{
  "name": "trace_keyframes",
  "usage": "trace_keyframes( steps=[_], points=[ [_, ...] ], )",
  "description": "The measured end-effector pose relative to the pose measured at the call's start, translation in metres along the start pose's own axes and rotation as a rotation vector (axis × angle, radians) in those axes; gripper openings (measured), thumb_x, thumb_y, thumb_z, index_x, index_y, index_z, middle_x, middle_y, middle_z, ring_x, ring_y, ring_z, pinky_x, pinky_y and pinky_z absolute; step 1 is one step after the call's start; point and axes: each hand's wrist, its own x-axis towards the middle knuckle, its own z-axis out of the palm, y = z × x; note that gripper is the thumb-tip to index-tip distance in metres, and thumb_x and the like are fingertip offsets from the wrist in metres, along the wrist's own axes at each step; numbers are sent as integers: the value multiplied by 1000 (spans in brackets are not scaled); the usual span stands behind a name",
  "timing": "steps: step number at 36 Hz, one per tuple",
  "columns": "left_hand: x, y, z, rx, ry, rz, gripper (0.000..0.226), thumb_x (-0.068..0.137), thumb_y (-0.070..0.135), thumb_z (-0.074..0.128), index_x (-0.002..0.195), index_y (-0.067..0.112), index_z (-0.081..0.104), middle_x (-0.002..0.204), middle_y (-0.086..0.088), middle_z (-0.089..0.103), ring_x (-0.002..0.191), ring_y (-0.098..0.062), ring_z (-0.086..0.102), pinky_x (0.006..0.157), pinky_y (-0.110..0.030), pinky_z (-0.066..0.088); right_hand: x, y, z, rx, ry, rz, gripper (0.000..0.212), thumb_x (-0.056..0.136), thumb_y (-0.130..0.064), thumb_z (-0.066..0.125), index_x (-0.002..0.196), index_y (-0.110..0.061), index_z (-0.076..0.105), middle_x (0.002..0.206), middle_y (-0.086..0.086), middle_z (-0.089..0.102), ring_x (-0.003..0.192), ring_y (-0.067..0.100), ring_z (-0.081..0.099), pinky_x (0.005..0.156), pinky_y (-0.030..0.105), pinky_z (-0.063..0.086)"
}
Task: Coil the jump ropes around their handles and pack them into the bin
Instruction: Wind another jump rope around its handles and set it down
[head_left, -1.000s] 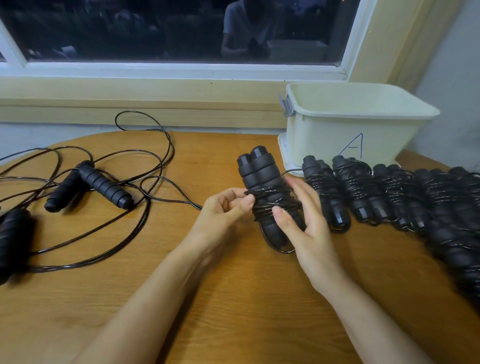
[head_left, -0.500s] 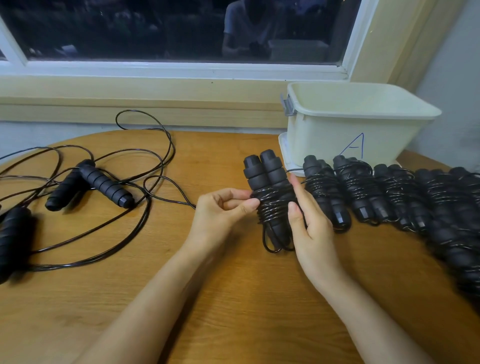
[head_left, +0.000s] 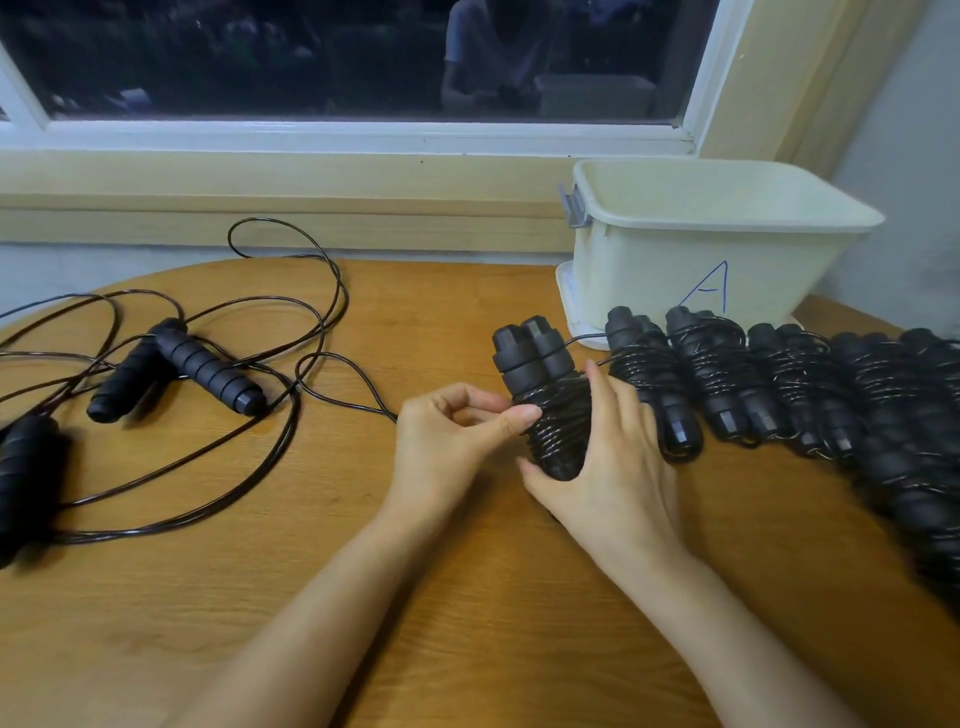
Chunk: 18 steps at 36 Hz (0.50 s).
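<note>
Dark window glass and a pale cream sill are seen behind a round wooden table, on which everything is laid. At the table's far right edge a cream plastic bin is stood upright, marked with a blue letter A on its near wall and fitted with a grey latch at its left end; nothing can be seen over its rim.

Near the table's middle, just left of the bin, a pair of black ribbed jump-rope handles bound side by side with black cord is held tilted, caps pointing away. The right hand is wrapped round this bundle from the right, the forefinger laid up along the coils and the thumb tucked under the lower end. The left hand is curled, and the coils are pinched from the left between its thumb and forefinger. A short length of cord is left running from the caps towards the bin.

Just beside the held bundle, to its right, a row of already coiled black jump ropes is lined along the table in front of the bin, each touching the next. On the left, an uncoiled black jump rope is spread in loose loops, its two handles crossed, and another black handle is blurred at the edge
</note>
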Motion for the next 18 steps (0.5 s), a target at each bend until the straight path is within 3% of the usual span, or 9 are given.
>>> trace_keyframes(
  steps=[3,8,13,18],
  points=[
    [-2,-1,3,-9,12,-3,44,59,35,87,82,2,71,75,-16,73,71,-30,69,78,-52,56,-1,3,3,-22,18,-38,103,72,-50,72,156,-17,22,139,0,49,124,22,47,77,30,48],
    [-2,-2,2,-21,-11,8,37,61,31,90,83,7,73,78,-15,74,81,-41,71,84,-61,55,-1,5,2,-21,4,-112,97,82,-45,65,158,-26,9,146,2,43,128,21,46,76,24,43],
    [-2,0,3,4,-67,35,34,61,26,84,88,9,72,81,-9,76,82,-27,74,85,-52,57,-2,3,3,-55,37,-54,109,70,-55,78,155,-25,16,142,5,48,122,25,52,70,31,51],
    [-1,-3,3,77,-138,71,28,64,29,80,90,23,74,89,1,77,89,-15,73,86,-35,57,2,11,0,-8,126,-94,90,76,-48,77,151,-20,35,147,2,44,119,26,58,69,36,55]
  ],
)
